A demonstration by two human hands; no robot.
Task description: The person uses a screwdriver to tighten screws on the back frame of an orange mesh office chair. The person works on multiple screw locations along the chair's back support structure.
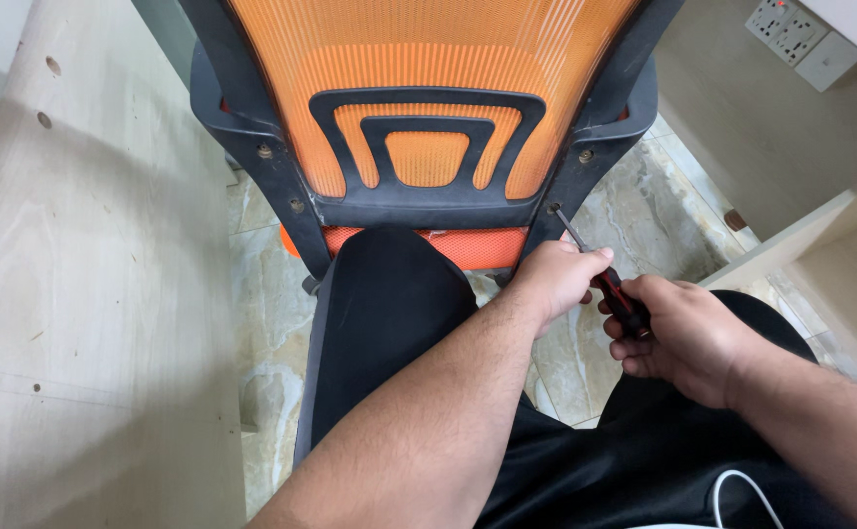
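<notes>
In both grips, the screwdriver

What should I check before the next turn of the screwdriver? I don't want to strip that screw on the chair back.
1. Screwdriver tip at the lower right screw hole: ok, it reaches the hole.
2. Tip seated in the screw head: cannot tell, too small.
3. Right hand wrapped round the handle: ok.
4. Left hand steadying the shaft near the handle: ok.
5. Black chair frame braced: cannot tell; a knee is close to it.
6. Other frame screws in place: ok, three show.
</notes>
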